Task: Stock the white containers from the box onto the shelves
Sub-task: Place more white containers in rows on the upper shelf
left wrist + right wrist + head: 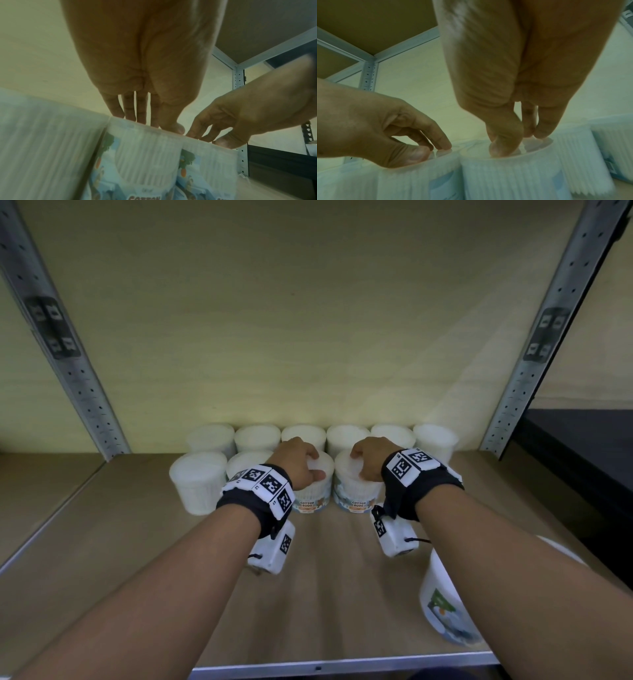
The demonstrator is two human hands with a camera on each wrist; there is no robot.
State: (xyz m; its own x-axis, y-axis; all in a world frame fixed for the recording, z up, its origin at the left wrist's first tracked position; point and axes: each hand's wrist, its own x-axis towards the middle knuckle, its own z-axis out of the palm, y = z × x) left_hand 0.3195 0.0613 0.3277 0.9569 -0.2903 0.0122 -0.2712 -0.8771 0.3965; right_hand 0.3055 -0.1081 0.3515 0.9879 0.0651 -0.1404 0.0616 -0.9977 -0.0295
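Your left hand (297, 465) had its thumb and fingertips curled down onto the lid of one cotton buds tub (313, 491), pinching at its top; your right hand (368, 463) gripped the lid of the neighbouring cotton buds tub (356, 493) the same way. The two tubs stood upright and touching in the front row on the shelf board (137, 542), just ahead of a back row of six white tubs (349, 434). Another tub (445, 607) lay tipped near the shelf's front edge, under your right forearm.
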